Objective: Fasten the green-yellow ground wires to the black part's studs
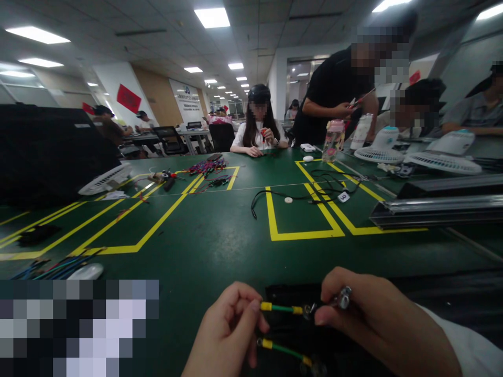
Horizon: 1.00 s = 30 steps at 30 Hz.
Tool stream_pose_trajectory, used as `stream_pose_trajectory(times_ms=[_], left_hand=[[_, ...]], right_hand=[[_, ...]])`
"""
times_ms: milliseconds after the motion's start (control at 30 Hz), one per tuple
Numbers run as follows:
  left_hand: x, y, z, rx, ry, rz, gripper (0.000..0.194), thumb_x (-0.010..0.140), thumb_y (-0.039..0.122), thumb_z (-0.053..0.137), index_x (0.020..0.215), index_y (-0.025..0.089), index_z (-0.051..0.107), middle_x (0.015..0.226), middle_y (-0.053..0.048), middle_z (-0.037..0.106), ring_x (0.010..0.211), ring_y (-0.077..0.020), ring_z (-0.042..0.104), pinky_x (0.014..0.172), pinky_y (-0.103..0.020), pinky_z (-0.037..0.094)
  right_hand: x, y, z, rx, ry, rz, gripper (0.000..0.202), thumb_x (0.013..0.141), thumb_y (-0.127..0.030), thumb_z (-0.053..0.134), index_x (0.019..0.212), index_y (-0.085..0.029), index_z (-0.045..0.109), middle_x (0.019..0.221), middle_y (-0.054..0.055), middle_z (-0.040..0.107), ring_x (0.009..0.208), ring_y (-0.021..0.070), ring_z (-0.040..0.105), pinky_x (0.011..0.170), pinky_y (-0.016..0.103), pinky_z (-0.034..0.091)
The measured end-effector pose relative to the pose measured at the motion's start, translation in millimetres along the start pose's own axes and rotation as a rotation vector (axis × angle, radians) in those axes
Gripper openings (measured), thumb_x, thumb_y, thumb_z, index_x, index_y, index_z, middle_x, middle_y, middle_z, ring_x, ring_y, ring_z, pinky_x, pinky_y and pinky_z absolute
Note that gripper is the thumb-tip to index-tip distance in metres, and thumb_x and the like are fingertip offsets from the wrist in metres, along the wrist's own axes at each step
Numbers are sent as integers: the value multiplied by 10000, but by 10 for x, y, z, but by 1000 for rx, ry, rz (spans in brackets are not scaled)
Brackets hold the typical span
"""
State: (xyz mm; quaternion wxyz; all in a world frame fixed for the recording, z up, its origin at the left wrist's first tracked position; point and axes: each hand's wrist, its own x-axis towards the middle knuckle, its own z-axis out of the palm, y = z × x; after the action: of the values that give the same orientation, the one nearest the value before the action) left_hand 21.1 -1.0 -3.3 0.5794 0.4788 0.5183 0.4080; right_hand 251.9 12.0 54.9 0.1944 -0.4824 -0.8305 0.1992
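My left hand pinches the yellow-sleeved end of a short green wire between thumb and fingers. The wire's other end, also yellow, reaches a ring terminal with a small metal fastener at it. Close beside that fastener is my right hand, its thumb and forefinger closed around a small shiny metal piece that looks like a bolt. Below lies a second green wire with yellow ends, near my left fingers. Both wires are over a black surface whose details are too dark to make out.
Yellow tape marks the green table. Black cables lie ahead, metal profiles at right. Wires and a white mouse are at left. A seated person and a standing person work across the table.
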Motion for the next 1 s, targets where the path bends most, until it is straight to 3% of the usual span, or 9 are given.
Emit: stream_pose_trajectory(times_ms=[467, 800, 1000], left_hand=[[3, -13, -5, -3, 7, 8, 187, 888, 364, 559, 836, 184, 545, 622, 40, 641, 339, -38, 472, 347, -131, 305], [-6, 21, 17, 15, 30, 0, 210, 877, 385, 571, 818, 186, 547, 620, 30, 653, 338, -39, 476, 350, -133, 287], [-11, 13, 9, 4, 15, 10, 211, 879, 387, 572, 838, 181, 553, 622, 35, 645, 348, -37, 467, 355, -133, 311]], right_hand=[[17, -21, 2, -65, -2, -52, 133, 918, -244, 489, 792, -250, 533, 632, -46, 597, 522, 150, 562, 504, 252, 402], [17, -28, -48, -82, -18, -111, 125, 867, -159, 538, 779, -248, 528, 677, -50, 611, 569, 146, 583, 530, 245, 426], [38, 39, -118, 3, -32, -51, 137, 926, -305, 531, 801, -249, 523, 623, -57, 566, 502, 147, 523, 474, 248, 376]])
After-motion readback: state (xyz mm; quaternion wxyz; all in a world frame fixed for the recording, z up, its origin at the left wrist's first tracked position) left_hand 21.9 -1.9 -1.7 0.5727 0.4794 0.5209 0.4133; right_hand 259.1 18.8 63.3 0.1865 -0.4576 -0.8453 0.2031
